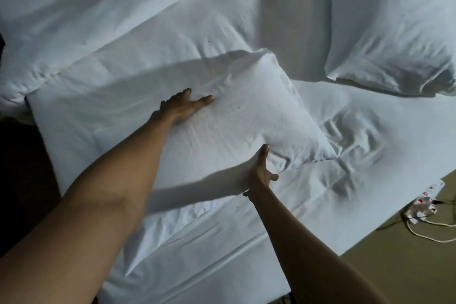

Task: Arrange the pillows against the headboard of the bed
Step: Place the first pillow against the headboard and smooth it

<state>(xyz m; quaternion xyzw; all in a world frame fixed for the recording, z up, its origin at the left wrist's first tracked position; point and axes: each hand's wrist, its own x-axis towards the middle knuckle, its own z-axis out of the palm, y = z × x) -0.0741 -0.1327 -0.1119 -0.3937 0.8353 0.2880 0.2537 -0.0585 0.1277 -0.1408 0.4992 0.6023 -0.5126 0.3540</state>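
My left hand [183, 106] flat, fingers spread, on a white pillow [222, 118] mid-bed [370, 205], my right hand [261, 170] clamped on its near edge, second pillow [389, 32] far right

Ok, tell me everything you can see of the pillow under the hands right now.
The near pillow is white and rectangular, in a soft, creased fabric case. It lies angled on the white bed sheet, its right corner slightly raised. The left hand presses flat on top; the right hand grips its near edge. A second pillow lies apart, beyond it.
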